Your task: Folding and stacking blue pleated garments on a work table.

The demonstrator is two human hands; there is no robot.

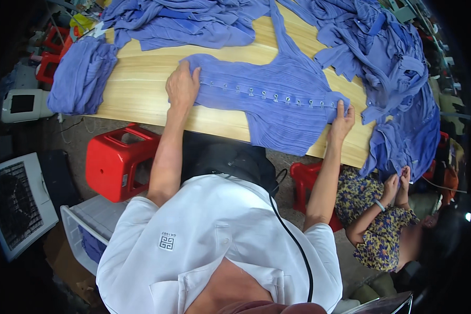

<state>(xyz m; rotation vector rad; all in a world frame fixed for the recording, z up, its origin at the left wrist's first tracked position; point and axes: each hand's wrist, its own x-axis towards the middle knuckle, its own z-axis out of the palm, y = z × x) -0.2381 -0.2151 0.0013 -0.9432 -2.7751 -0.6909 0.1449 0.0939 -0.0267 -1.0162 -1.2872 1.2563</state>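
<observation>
Head view showed us a violet-blue eyelet top (277, 86) flattened on the wooden table (136, 78), our right hand (342, 123) pinching one end, our left hand (182, 90) at the other, its grip unclear, heaped garments (384, 63) yet unspread.

Shirt (204, 214): plain white; we wear it loose, with creases across the front.
Sleeves (128, 220): white, short and wide on us both sides.
Collar (204, 282): white, spread open.
Emblem (166, 242): dark, square, angular linework, small lettering above, on our left chest.
Button (225, 241): small, pale, round.
Cable (294, 238): thin, black, curving down our right front.
Bottoms (222, 157): black.
Left hand (183, 86), right hand (343, 121): bare.
</observation>
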